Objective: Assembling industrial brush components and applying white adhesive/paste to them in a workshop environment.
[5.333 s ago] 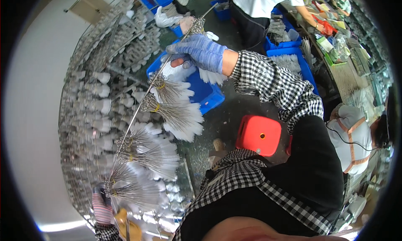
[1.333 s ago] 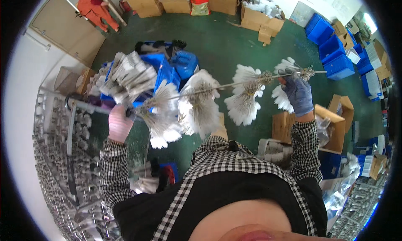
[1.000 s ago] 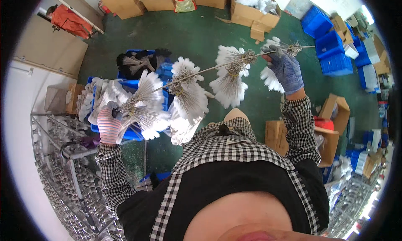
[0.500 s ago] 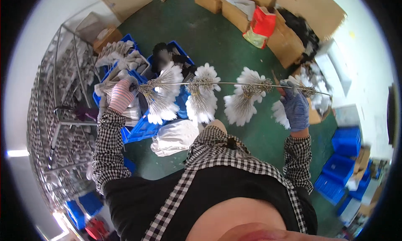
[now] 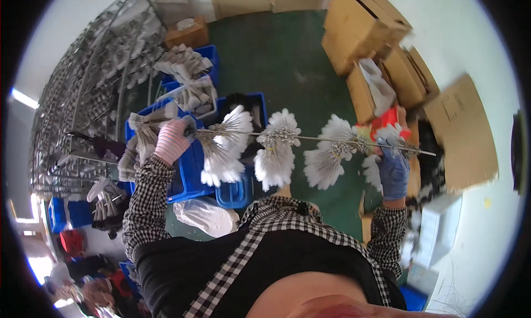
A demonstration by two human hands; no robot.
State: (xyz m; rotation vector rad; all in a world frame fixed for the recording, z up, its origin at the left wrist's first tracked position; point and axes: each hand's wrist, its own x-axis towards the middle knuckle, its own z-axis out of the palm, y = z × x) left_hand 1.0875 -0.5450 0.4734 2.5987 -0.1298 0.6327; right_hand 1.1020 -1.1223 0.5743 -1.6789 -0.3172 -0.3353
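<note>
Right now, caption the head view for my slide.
Left hand and right hand hold a rod strung with white bundles.

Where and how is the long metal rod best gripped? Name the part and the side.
Probably near both ends, a hand at each, coming from the wearer's side: the rod is long and thin, and white-tipped bunches crowd its middle. The left hand and right hand grip it near its ends.

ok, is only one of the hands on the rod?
No, the left hand and right hand both grip the thin rod, one toward each end.
</note>
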